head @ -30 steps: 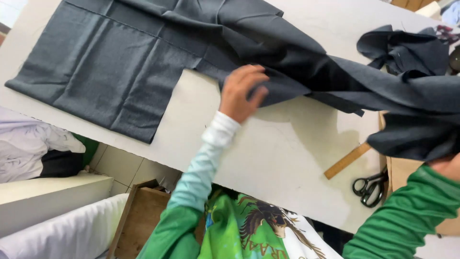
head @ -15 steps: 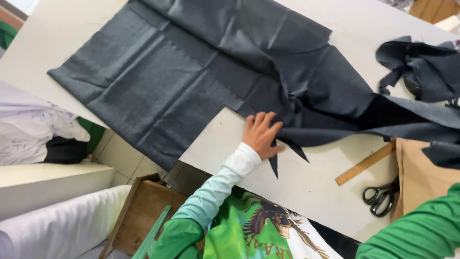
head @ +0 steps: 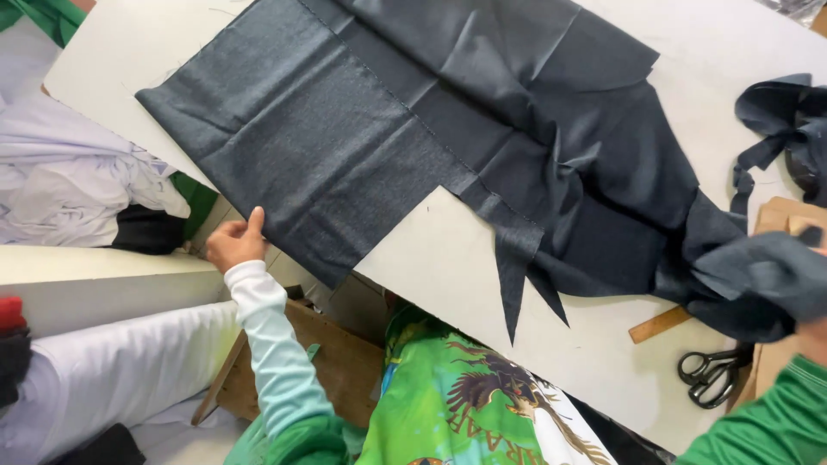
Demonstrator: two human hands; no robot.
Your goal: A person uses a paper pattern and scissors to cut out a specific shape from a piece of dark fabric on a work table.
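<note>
One white table (head: 448,284) fills most of the view, running from 10 o'clock to 4 o'clock. On it lies one large piece of dark grey fabric (head: 345,146), spread flat at 11 o'clock, creased and bunched toward 3 o'clock, with two pointed tails hanging near the centre. A second, smaller dark bundle (head: 784,120) sits at 2 o'clock. One heap of white cloth (head: 69,181) lies beside the table at 9 o'clock. One wooden ruler (head: 659,325) and one pair of black-handled scissors (head: 711,375) rest at 4 o'clock.

The left hand (head: 234,243), at 8 o'clock, pinches the fabric's hanging near edge, thumb raised. The right hand (head: 810,336), at 3 o'clock, is buried in bunched fabric; its grasp cannot be made out.
</note>
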